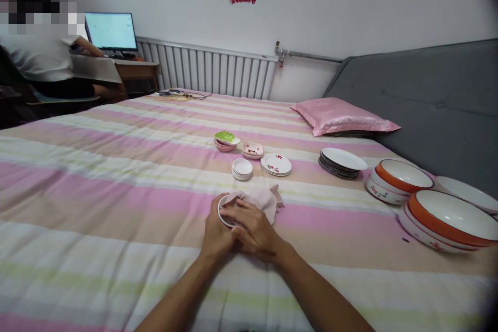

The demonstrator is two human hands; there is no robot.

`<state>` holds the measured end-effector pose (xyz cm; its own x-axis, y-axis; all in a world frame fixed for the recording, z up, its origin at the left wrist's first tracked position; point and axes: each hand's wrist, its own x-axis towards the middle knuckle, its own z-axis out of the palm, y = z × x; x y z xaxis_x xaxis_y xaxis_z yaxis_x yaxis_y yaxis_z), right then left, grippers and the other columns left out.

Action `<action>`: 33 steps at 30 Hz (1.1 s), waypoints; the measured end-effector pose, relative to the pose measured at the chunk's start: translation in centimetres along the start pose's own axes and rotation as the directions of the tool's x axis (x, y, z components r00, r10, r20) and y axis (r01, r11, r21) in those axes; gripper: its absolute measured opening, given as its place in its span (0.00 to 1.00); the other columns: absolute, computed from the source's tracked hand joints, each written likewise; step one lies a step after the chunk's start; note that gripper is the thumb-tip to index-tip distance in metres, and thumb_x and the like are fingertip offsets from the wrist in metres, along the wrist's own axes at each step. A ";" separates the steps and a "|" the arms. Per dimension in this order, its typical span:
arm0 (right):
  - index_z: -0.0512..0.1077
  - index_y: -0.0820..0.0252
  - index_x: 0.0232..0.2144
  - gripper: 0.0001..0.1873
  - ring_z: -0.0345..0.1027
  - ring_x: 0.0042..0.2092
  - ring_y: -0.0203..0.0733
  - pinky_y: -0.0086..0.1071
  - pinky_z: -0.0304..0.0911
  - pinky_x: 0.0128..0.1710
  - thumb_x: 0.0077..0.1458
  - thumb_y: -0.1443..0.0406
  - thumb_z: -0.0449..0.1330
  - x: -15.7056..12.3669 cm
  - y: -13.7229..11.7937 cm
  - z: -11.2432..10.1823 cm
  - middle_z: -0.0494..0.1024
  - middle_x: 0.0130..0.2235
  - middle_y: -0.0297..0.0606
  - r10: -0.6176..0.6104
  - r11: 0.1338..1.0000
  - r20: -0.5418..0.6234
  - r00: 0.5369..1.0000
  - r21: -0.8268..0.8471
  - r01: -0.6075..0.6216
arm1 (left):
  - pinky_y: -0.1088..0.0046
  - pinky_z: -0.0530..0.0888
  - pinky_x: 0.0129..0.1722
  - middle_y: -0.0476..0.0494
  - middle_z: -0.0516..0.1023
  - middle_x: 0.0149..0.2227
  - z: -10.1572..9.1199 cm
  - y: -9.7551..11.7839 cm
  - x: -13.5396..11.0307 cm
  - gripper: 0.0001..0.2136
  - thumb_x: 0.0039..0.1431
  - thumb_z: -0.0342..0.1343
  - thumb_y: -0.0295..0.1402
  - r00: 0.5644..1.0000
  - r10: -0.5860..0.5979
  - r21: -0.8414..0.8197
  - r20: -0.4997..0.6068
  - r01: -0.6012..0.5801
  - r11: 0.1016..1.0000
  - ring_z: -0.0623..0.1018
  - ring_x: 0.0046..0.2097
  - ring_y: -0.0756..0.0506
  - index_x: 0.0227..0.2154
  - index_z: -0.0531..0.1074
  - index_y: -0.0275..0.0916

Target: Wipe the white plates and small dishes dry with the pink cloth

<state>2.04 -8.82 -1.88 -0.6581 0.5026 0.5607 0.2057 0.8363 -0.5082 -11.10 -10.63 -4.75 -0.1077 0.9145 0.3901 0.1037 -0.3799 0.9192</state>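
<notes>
Left hand (216,231): half closed, curved around the near-left side of a small white dish (220,212), thumb side up by the rim. Right hand (252,225): fingers together and bent, holding a pale pink cloth (266,201) over and into the dish; how tight the grip is under the cloth, cannot tell. Dish sits between the two hands, its opening partly covered; cloth's loose end trails beyond the right hand, away from the body.

Hazards, as judged. Smooth glaze, probably ceramic: a hard push from the right hand could spin or slip the dish out of the left. Soft striped bedspread (116,207) below gives no firm base, so tilting seems likely if the left hand loosens.

Just beyond the hands, a stack of small white dishes (241,170); farther and rightward, flower-patterned plates (276,164). A wide sweep of the cloth's tail might catch either. Well right of the right hand, an orange-banded bowl (447,218) stands clear of ordinary elbow travel; a dip in the bedding could still tip it.
</notes>
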 end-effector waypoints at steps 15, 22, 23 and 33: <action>0.66 0.58 0.48 0.16 0.55 0.58 0.41 0.44 0.44 0.60 0.59 0.65 0.46 0.3 0.0 -0.4 0.70 0.51 0.39 0.049 0.986 -0.049 0.998 -0.155 -0.056 | 0.62 0.69 0.49 0.36 0.71 0.48 0.4 0.4 0.2 0.30 0.39 0.60 0.29 0.999 -0.041 -0.007 0.014 0.042 0.999 0.72 0.49 0.39 0.49 0.57 0.37; 0.65 0.58 0.49 0.18 0.51 0.60 0.45 0.46 0.45 0.60 0.60 0.62 0.46 0.1 0.2 -0.2 0.68 0.53 0.40 0.115 0.968 -0.041 0.993 -0.219 -0.121 | 0.64 0.71 0.45 0.39 0.72 0.45 0.1 0.3 0.3 0.30 0.39 0.61 0.31 0.995 -0.060 0.089 -0.080 0.067 0.994 0.74 0.45 0.41 0.48 0.57 0.38; 0.65 0.58 0.50 0.18 0.51 0.60 0.45 0.46 0.45 0.60 0.60 0.62 0.46 0.0 0.2 -0.2 0.69 0.53 0.40 0.124 0.967 -0.043 0.991 -0.218 -0.131 | 0.64 0.71 0.45 0.40 0.72 0.45 0.0 0.3 0.3 0.31 0.39 0.61 0.32 0.993 -0.061 0.120 -0.096 0.072 0.990 0.74 0.45 0.42 0.48 0.57 0.38; 0.71 0.55 0.43 0.15 0.63 0.52 0.41 0.41 0.50 0.56 0.60 0.65 0.47 0.2 0.0 -0.6 0.76 0.44 0.37 0.139 0.990 -0.047 0.989 -0.027 -0.140 | 0.64 0.70 0.45 0.40 0.70 0.46 -0.5 0.5 0.3 0.33 0.39 0.61 0.34 0.980 -0.019 0.307 -0.199 0.081 0.948 0.73 0.45 0.42 0.51 0.57 0.38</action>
<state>2.35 -8.64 -1.36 -0.5887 0.6234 0.5146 0.3152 0.7632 -0.5640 -11.53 -10.63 -4.17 -0.3043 0.8754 0.3755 0.3929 -0.2438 0.8867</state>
